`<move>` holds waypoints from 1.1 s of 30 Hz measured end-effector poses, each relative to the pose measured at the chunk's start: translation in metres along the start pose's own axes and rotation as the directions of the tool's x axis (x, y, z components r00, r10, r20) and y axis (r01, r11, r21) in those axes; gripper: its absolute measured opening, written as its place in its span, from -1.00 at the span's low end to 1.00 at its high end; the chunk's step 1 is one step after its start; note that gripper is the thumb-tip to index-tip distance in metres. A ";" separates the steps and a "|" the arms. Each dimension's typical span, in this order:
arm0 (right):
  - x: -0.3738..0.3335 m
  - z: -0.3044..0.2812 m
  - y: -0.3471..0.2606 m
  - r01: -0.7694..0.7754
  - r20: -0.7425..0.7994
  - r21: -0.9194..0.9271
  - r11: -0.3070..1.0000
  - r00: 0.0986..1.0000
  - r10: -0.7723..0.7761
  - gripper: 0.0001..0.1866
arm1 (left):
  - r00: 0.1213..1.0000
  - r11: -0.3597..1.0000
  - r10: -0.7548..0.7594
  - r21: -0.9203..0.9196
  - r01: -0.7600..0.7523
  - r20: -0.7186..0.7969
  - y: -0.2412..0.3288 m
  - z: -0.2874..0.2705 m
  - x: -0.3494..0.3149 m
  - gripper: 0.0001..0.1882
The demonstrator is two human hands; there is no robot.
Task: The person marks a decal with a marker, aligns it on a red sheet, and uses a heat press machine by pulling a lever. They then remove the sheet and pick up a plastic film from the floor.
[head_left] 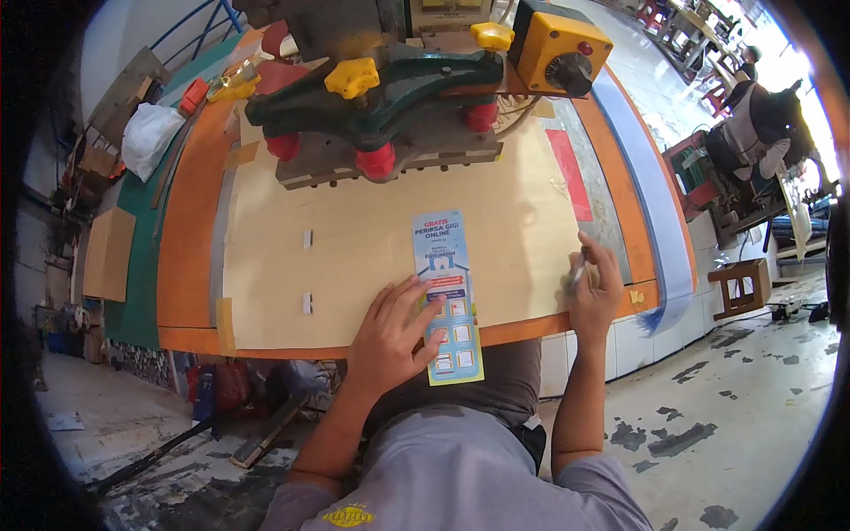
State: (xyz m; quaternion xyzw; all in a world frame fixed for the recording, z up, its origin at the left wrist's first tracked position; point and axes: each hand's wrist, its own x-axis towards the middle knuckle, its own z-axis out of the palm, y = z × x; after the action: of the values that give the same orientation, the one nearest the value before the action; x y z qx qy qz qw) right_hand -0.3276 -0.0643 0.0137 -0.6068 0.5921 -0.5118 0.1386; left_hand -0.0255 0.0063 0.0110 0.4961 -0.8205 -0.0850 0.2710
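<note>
"Blue card (458, 305) noted overhanging the orange table edge (531, 327), part-covered by the left hand (390, 332), fingers spread. Risk?"

"Creasing there could be caused by uneven pressure. A slim, blurred object (578, 265) is pinched by the right hand (598, 288)."

"Beyond?"

"Smooth cream sheet (354, 248); then curved green metal frame (416, 93), rounded red knobs (375, 161)."

Orange table (188, 257), green at left: cream sheet (283, 239) taped down, red strip (568, 175) right, white bag (157, 140) left; leaflet (459, 296) on sheet, overhanging front edge.

The leaflet (457, 285) looks like smooth paper, the yellow knobs (352, 78) plastic.
</note>
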 end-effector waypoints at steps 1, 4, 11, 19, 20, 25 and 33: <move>-0.002 -0.001 0.005 0.003 -0.006 -0.001 1.000 1.000 -0.003 -0.71 | 1.000 1.000 0.006 0.000 -0.006 -0.003 0.000 0.000 0.000 -0.54; -0.007 -0.005 0.014 0.203 -0.203 -0.277 0.939 0.943 -0.264 -0.74 | 1.000 1.000 0.013 -0.012 -0.013 -0.017 0.000 0.001 0.000 -0.54; -0.004 -0.030 -0.008 0.196 0.054 -0.459 0.866 0.980 -0.193 -0.78 | 1.000 1.000 0.020 0.004 -0.020 -0.022 0.000 0.000 -0.003 -0.52; 0.020 -0.052 0.013 0.152 0.138 -0.556 0.817 0.986 -0.089 -0.78 | 1.000 1.000 0.025 -0.014 -0.024 0.009 -0.001 0.001 -0.003 -0.40; 0.027 -0.054 0.019 0.145 0.129 -0.560 0.815 0.988 -0.087 -0.78 | 0.999 0.999 0.031 -0.026 -0.030 0.025 0.001 -0.001 -0.002 -0.35; 0.058 -0.057 0.048 0.040 0.008 -0.571 0.820 0.999 -0.043 -0.80 | 0.996 0.998 0.059 -0.008 -0.058 0.067 0.002 -0.005 -0.002 -0.14; 0.055 -0.058 0.057 -0.016 0.028 -0.554 0.832 0.999 0.038 -0.81 | 0.977 0.993 0.118 -0.051 -0.110 0.179 0.023 -0.020 -0.010 -0.03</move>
State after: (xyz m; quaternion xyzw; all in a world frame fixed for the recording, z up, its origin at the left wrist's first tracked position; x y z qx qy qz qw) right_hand -0.4187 -0.1014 0.0202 -0.6221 0.7207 -0.3049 -0.0244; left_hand -0.0292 0.0285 0.0332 0.4327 -0.8670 -0.1310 0.2097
